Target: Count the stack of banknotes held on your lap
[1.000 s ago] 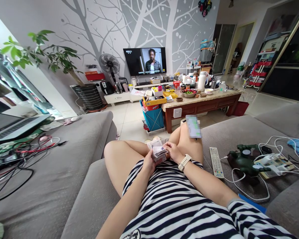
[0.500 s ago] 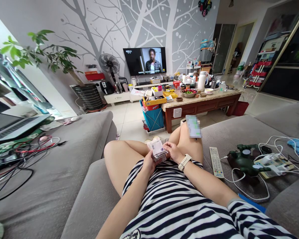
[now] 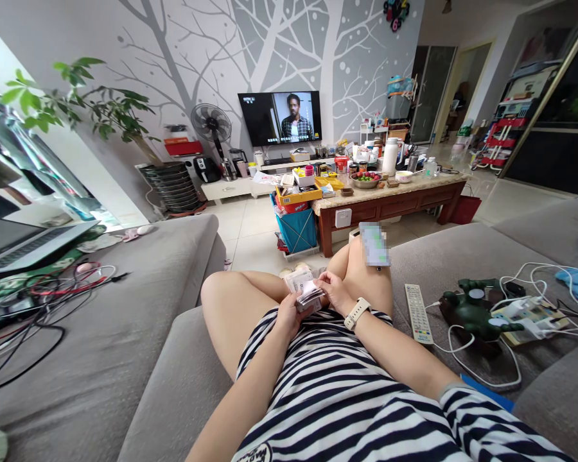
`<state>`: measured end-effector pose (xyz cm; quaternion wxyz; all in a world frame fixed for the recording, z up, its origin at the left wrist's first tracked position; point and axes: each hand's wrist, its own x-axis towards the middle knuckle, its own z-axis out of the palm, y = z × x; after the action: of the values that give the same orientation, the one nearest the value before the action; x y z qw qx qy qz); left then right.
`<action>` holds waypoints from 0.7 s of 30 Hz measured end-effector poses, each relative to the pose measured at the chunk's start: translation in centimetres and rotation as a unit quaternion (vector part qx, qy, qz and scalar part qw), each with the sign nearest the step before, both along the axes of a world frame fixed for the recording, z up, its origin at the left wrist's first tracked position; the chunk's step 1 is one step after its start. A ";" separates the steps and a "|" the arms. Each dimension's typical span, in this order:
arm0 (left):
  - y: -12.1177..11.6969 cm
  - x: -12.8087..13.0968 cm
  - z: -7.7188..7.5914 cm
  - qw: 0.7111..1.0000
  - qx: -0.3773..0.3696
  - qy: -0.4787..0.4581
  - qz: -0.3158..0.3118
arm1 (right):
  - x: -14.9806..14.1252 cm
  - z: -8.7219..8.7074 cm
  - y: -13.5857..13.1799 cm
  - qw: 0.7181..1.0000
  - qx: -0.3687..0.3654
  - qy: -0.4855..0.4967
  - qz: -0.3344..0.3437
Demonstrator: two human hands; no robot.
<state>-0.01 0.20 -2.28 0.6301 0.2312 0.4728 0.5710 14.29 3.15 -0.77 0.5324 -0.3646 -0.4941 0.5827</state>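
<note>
Over my lap, my left hand (image 3: 289, 313) is closed around the lower left side of a stack of pale printed cards (image 3: 299, 281), its thumb on top. The cards' edges are slightly fanned, and their print is too small to read. My right hand (image 3: 334, 290), with a cream watch on its wrist, has its fingers closed at the stack's right edge, pinching cards there. How many cards sit between those fingers is hidden. A phone (image 3: 374, 245) with a blurred screen rests on my right knee.
To my right on the grey sofa (image 3: 433, 247) lie a remote control (image 3: 419, 314), a dark green figure-shaped object (image 3: 472, 314) and a power strip (image 3: 530, 321) with white cables. A laptop (image 3: 33, 247) and tangled cables are at left. Ahead stands a cluttered coffee table (image 3: 390, 205).
The top of the stack looks different: the card with the purple mark no longer shows, and a whiter card lies there, tilted toward my right hand. Both hands stay in nearly the same place.
</note>
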 end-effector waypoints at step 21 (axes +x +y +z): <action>0.2 -0.1 0.0 1.000 -0.008 -0.020 0.006 | 0.2 -1.0 0.3 0.999 0.016 0.007 0.041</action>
<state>-0.09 0.43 -2.27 0.6379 0.2120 0.4660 0.5753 14.47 3.48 -1.76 0.5174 -0.3315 -0.5137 0.5987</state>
